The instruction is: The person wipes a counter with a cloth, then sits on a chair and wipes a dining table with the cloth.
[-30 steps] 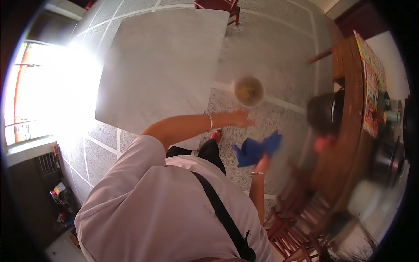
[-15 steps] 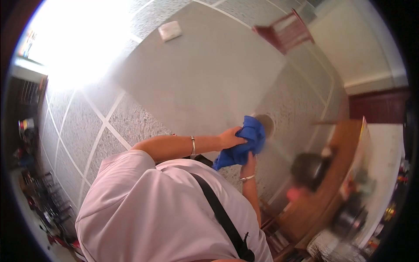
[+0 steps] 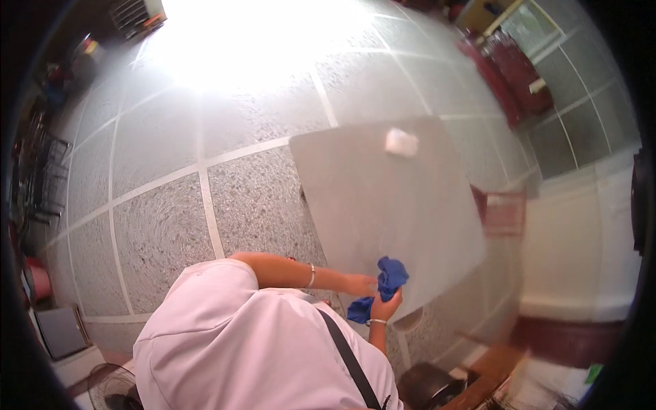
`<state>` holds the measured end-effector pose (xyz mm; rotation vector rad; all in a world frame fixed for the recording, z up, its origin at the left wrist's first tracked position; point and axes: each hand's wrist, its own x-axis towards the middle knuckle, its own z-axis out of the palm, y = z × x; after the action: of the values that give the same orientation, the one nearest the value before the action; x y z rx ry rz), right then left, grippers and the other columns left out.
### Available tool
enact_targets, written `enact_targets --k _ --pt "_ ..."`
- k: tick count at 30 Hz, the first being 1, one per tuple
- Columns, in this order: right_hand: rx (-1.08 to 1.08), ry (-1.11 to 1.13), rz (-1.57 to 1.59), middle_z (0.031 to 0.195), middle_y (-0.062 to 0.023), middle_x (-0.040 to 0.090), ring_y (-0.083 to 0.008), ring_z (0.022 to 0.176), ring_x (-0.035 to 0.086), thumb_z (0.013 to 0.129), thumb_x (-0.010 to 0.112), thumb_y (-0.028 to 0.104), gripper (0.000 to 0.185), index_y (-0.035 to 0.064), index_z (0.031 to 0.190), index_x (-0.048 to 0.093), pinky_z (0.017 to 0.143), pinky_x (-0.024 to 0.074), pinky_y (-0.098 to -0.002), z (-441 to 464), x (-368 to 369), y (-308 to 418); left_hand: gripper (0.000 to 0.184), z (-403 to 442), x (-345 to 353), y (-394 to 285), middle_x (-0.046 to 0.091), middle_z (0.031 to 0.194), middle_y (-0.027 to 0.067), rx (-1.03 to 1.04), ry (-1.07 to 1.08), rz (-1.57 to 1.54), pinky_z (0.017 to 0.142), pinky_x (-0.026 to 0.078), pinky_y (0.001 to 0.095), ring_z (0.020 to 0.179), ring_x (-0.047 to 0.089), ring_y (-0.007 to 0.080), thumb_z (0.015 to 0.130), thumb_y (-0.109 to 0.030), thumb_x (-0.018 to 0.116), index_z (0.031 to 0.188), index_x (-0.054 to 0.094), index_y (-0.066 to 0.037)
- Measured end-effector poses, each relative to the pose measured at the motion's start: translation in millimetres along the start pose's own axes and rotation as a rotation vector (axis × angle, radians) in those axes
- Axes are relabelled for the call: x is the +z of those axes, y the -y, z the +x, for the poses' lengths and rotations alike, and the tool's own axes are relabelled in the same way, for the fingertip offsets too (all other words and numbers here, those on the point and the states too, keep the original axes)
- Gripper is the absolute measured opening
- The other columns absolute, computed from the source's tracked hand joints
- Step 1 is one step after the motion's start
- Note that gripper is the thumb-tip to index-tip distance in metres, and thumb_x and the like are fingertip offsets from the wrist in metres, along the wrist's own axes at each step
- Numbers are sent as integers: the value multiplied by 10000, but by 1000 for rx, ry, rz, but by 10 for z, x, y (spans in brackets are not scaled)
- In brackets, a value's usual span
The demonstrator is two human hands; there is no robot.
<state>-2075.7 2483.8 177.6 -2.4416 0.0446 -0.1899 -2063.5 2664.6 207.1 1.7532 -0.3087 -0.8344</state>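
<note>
A crumpled blue cloth point(image 3: 391, 275) is bunched above the near edge of the grey table point(image 3: 383, 198). My right hand point(image 3: 387, 307) is closed around its middle, and a loose end hangs out below, towards my body. From the left, my left hand point(image 3: 358, 284) reaches in against the cloth. Its fingers are smeared by motion, so whether they grip the cloth does not show. Each wrist wears a bracelet.
At the table's far side lies a white packet point(image 3: 402, 143). A red chair point(image 3: 504, 213) stands beyond the right edge. Near my right side are a dark pot point(image 3: 429, 384) and wooden furniture point(image 3: 493, 372). A fan point(image 3: 113, 389) is at lower left.
My view has turned, so the table now appears further right and lower. My right hand has moved up onto the cloth's middle, and the cloth looks more bunched than before.
</note>
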Motion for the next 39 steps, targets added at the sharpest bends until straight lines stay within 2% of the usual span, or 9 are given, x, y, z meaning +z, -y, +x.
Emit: enact_targets --k 4,7,8,15,21,24,28,31,39 --pt "129 316 -439 1135 -233 471 -396 1029 503 680 706 259 786 128 1355 325 856 438 -459 -101 239 -699 427 -366 -257 1047 573 1082 211 7 -64 303 861 436 427 977 559 360 873 -371 483 1097 565 -17" --pt "319 465 -404 1187 -288 449 -418 1051 509 691 699 289 904 96 1402 174 879 439 -468 -53 208 -718 409 -960 -433 1750 608 995 207 -64 0 698 778 460 450 896 586 364 856 -376 487 990 613 -12" --pt "348 491 -392 1195 -300 443 -422 1058 508 692 698 293 928 83 1407 144 886 437 -469 -14 202 -706 338 -1411 -471 1577 636 851 221 -372 -301 207 723 480 476 820 612 371 796 -272 490 827 625 36" --pt "387 539 -564 1193 -286 444 -429 1053 513 727 680 277 846 47 1375 187 894 446 -472 63 414 -898 281 -2591 23 2563 619 987 247 -844 -642 79 795 479 463 933 597 390 761 -184 518 905 649 17" --pt "387 466 -590 1189 -281 446 -428 1050 515 731 678 275 830 49 1368 196 889 449 -473 221 564 -588 315 -2689 515 3348 605 1027 254 -966 -620 -29 821 468 452 964 587 389 759 -178 511 956 644 27" --pt "358 436 -606 1187 -278 446 -427 1049 515 733 677 274 822 50 1364 201 887 450 -474 298 666 -503 332 -2773 240 2385 615 1007 243 -947 -641 -184 800 478 443 928 601 386 756 -212 497 921 647 34" --pt "271 412 -646 1184 -275 447 -426 1048 517 735 676 273 811 52 1359 207 883 452 -475 413 814 -358 352 -2414 181 3008 630 917 247 -680 -885 -7 748 486 455 838 617 391 762 -251 474 871 653 31" --pt "200 404 -679 1182 -272 448 -425 1047 518 737 675 272 803 53 1355 211 881 453 -475 475 912 -249 321 -2370 18 2579 637 843 244 -625 -987 2 720 481 452 785 620 379 756 -241 486 822 657 23" --pt "121 410 -704 1177 -265 450 -423 1043 520 742 672 270 781 56 1345 224 874 457 -477 587 1024 -52 287 -2530 378 2558 640 906 233 -789 -986 -148 754 484 440 860 622 368 756 -221 540 872 661 12"
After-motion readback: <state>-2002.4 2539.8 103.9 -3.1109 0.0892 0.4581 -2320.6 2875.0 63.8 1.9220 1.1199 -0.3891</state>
